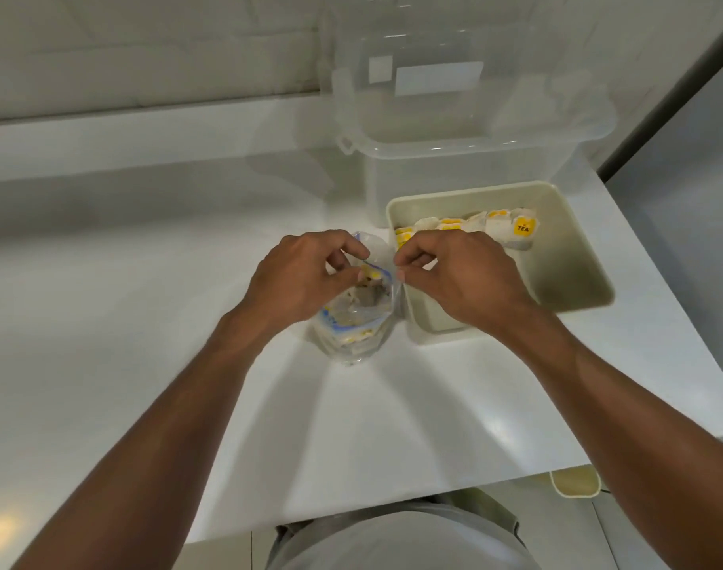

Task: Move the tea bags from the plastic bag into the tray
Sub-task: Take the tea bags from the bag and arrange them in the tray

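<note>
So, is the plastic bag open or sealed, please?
Open: left hand and right hand pinch apart the top of the plastic bag; tea bags show inside.

Black word "TEA" on a square yellow tag (522, 229), on the tea bag (506, 236) at the right end of the row by the tray's (578, 257) far edge, other tags in that row too blurred to read, white labels (438, 78) on the clear container (434, 158) illegible
</note>
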### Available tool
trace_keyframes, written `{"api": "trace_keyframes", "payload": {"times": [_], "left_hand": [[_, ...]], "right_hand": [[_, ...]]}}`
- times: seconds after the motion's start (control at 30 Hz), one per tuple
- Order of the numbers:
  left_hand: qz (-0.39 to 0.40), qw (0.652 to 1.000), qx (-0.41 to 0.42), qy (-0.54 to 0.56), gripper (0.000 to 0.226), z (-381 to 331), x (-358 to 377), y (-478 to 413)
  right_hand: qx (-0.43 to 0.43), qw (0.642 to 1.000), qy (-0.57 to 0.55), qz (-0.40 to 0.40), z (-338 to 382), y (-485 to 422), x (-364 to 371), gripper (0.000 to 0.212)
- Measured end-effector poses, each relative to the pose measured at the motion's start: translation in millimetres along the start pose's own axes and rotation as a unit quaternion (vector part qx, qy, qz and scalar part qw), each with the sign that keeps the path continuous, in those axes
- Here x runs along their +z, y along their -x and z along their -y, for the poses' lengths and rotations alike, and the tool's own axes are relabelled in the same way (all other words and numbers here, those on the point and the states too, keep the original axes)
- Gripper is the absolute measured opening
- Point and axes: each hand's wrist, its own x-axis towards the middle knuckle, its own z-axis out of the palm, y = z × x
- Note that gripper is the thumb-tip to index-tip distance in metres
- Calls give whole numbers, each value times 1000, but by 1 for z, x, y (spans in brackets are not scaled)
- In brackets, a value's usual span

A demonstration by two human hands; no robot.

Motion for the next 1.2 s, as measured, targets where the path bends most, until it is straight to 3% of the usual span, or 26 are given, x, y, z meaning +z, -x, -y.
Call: {"api": "trace_keyframes", "payload": {"times": [0.27, 0.47, 0.6, 0.77, 0.83, 1.0, 1.2], "left_hand": [[30, 999, 22, -30, 22, 40, -4, 4], [87, 992, 20, -85, 33, 52, -3, 3], [111, 980, 43, -159, 35, 53, -1, 5], [98, 980, 40, -171, 15, 50, 1, 2], [100, 981, 31, -161, 11, 48, 0, 0], [117, 983, 25, -142, 38, 43, 0, -3], [103, 982, 33, -158, 12, 44, -1, -8]], "right_hand": [[-50, 997, 6, 51, 32, -3, 32, 18], [-57, 989, 130, 47, 42, -10, 47, 26], [-88, 965, 242, 49, 49, -9, 60, 27], [-88, 935, 340, 58, 51, -15, 73, 24], [-85, 935, 342, 53, 52, -16, 75, 23], [-61, 961, 265, 58, 50, -17, 69, 24], [-34, 982, 175, 68, 47, -19, 56, 27]]}}
